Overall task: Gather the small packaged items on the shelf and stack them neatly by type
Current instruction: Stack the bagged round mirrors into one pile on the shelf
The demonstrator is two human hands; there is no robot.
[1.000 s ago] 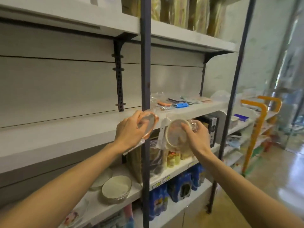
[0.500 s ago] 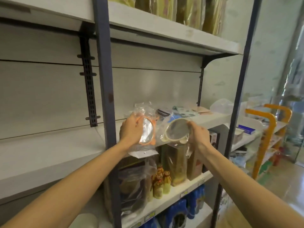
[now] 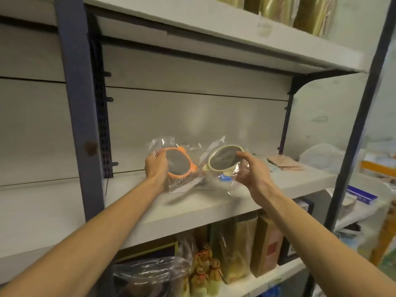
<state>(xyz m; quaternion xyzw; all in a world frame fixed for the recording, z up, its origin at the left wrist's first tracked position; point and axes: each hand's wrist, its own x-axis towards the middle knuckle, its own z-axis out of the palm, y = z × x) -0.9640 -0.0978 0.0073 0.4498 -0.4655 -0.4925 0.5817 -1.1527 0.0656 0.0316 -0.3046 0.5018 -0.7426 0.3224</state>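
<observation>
Holding orange-rimmed mirror [image 3: 178,164], cream-rimmed mirror [image 3: 225,160], clear-bagged

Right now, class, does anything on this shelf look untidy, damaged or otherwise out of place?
Nothing looks damaged or spilled. The left hand holds the orange-rimmed packet and the right hand holds the cream-rimmed packet above the shelf. Behind them, flat packets lie loosely scattered, not stacked.

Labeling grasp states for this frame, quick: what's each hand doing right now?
Left hand: grips the orange-rimmed packaged mirror, held above the shelf.
Right hand: grips the cream-rimmed packaged mirror by its edge.
</observation>
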